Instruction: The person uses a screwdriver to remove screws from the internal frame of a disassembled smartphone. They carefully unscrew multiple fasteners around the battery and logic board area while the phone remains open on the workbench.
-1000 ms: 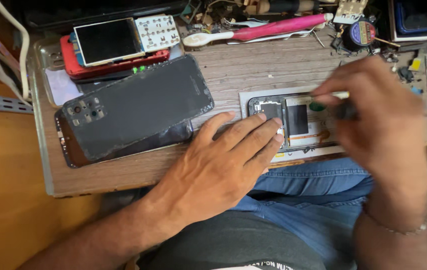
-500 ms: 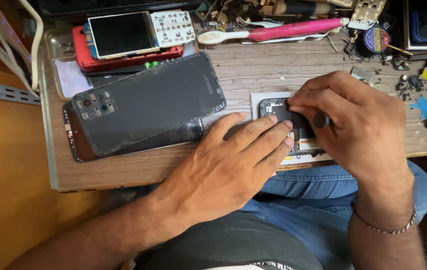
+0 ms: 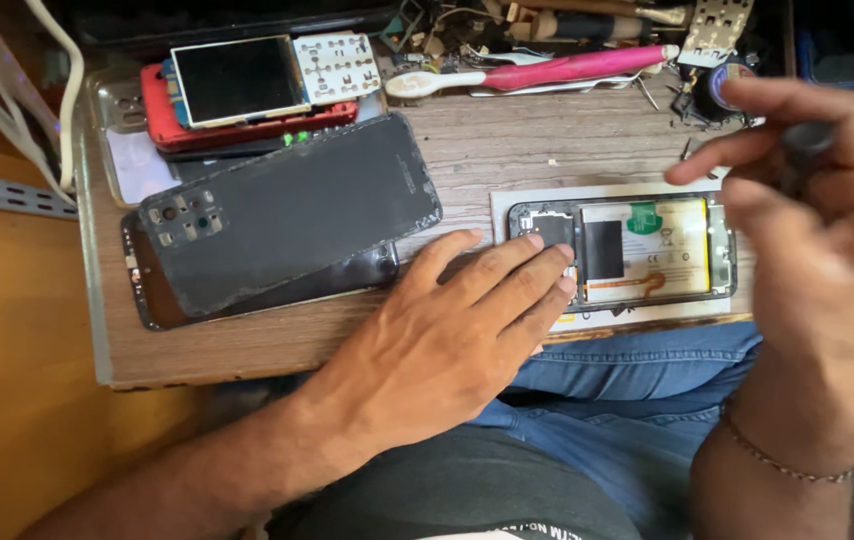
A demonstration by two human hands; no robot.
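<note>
On opened phone (image 3: 647, 250): left hand (image 3: 457, 340) flat (fingertips touching); right hand (image 3: 807, 210) raised.

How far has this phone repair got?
Done: the dark back cover is off and lies to the side, so the opened phone shows its battery. In hand: the left hand steadies the phone's end; the right hand is raised above it, pinching something dark and blurred. Left: the phone is not yet closed.

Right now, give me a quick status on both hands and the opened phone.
Left hand flat, fingertips pinning opened phone. Right hand raised above, pinching small dark tool, blurred. Nothing blocking.
</note>
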